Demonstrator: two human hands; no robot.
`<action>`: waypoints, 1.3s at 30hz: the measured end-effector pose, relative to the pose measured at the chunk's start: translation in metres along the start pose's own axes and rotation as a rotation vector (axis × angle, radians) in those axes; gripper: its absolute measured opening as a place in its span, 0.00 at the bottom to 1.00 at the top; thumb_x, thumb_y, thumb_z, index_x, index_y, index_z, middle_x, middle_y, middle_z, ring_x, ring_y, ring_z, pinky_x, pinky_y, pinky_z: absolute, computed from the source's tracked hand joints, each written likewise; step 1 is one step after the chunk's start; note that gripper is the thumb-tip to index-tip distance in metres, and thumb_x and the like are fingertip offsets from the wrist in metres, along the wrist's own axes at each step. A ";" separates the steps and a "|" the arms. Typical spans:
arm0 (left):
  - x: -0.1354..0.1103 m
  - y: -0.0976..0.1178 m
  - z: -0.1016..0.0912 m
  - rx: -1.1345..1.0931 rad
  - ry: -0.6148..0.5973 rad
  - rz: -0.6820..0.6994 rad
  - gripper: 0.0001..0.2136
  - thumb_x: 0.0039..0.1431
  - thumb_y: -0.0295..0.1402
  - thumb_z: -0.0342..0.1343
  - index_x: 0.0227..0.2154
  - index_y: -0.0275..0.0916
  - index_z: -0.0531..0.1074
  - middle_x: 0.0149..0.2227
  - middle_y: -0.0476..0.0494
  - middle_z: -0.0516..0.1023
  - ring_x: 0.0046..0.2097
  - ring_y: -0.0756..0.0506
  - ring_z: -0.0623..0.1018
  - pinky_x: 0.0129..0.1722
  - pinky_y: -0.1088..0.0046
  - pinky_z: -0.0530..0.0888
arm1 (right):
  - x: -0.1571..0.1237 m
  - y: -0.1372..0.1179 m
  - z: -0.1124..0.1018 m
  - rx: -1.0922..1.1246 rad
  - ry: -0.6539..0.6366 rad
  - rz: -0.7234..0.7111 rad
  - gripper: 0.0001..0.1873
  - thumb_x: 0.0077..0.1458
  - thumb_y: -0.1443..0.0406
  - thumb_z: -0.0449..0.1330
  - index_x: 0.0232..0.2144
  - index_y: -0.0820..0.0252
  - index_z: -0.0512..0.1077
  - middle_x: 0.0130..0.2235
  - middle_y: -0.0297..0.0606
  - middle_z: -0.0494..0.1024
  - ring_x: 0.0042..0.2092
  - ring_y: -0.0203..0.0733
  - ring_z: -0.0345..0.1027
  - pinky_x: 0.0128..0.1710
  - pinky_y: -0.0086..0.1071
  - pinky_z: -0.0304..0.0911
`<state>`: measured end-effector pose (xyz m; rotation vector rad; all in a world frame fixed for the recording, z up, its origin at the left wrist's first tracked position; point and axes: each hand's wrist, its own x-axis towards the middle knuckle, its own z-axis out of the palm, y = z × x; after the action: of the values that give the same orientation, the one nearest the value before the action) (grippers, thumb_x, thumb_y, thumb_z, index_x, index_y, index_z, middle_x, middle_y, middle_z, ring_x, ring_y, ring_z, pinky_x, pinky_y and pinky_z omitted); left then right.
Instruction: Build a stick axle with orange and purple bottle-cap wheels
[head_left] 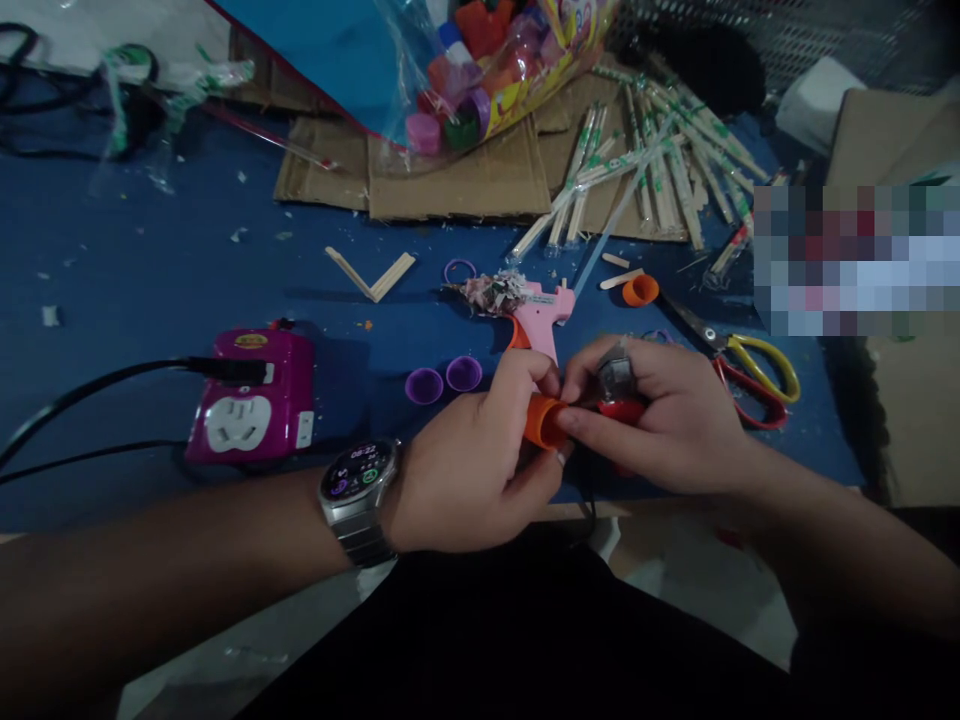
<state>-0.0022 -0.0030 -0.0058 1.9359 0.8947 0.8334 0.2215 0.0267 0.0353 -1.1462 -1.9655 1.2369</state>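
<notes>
A craft work table, though whether in a home or a workshop I cannot tell. A pink hot-glue gun point(544, 315) lies on the scrap-strewn blue tabletop point(135, 260); right of it, scissors point(720, 342); beyond it, wrapped wooden chopsticks point(664, 190), corrugated cardboard point(457, 187) and bagged plastic caps point(465, 80); left of it, a magenta power socket point(251, 380).

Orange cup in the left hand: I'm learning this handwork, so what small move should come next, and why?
I'd probably slide the right thumb clear of the orange cup to bare its opening: the tip overlaps the open end in this view, while the left hand grips the cup and a small red item sits in the right hand.
</notes>
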 end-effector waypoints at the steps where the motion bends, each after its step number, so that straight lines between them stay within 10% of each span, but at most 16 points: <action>1: 0.000 -0.001 0.000 0.013 0.009 -0.002 0.16 0.69 0.33 0.59 0.54 0.42 0.60 0.39 0.46 0.78 0.28 0.48 0.77 0.25 0.70 0.69 | 0.000 0.000 0.000 -0.013 0.008 0.003 0.08 0.62 0.60 0.74 0.36 0.55 0.80 0.35 0.34 0.84 0.34 0.40 0.75 0.37 0.35 0.68; 7: 0.001 -0.009 0.000 0.027 0.116 0.008 0.18 0.74 0.44 0.64 0.55 0.41 0.66 0.43 0.44 0.82 0.35 0.45 0.83 0.30 0.70 0.74 | 0.003 -0.001 -0.003 -0.028 0.083 0.025 0.05 0.62 0.63 0.73 0.35 0.56 0.81 0.32 0.33 0.83 0.30 0.36 0.69 0.32 0.33 0.64; 15: 0.010 -0.006 -0.008 -0.037 0.221 0.170 0.17 0.73 0.37 0.67 0.60 0.42 0.76 0.58 0.37 0.83 0.61 0.38 0.82 0.62 0.58 0.82 | 0.004 0.007 -0.007 -0.033 0.198 -0.042 0.05 0.61 0.63 0.74 0.36 0.57 0.83 0.29 0.31 0.80 0.28 0.36 0.68 0.29 0.32 0.63; 22: 0.008 -0.006 -0.003 -0.439 0.227 -0.036 0.15 0.76 0.37 0.64 0.60 0.41 0.74 0.63 0.34 0.81 0.51 0.44 0.88 0.44 0.70 0.88 | 0.009 0.006 -0.007 -0.047 0.186 -0.071 0.03 0.60 0.68 0.71 0.34 0.56 0.81 0.28 0.29 0.81 0.26 0.34 0.70 0.29 0.31 0.66; 30: 0.012 -0.007 -0.006 -0.375 0.278 -0.036 0.16 0.72 0.37 0.69 0.55 0.39 0.73 0.50 0.40 0.83 0.47 0.44 0.87 0.48 0.65 0.87 | 0.008 0.007 -0.004 -0.077 0.242 -0.062 0.02 0.60 0.67 0.73 0.34 0.57 0.83 0.28 0.31 0.82 0.27 0.36 0.73 0.30 0.32 0.68; 39: 0.009 -0.016 -0.001 -0.245 0.327 0.099 0.14 0.78 0.39 0.60 0.61 0.48 0.70 0.58 0.40 0.78 0.48 0.44 0.85 0.46 0.62 0.85 | 0.006 0.003 0.000 0.123 0.199 0.056 0.05 0.60 0.66 0.75 0.33 0.57 0.83 0.25 0.31 0.83 0.23 0.34 0.71 0.23 0.29 0.64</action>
<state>-0.0029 0.0112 -0.0172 1.6674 0.8429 1.2834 0.2194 0.0324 0.0324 -1.2193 -1.6991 1.2041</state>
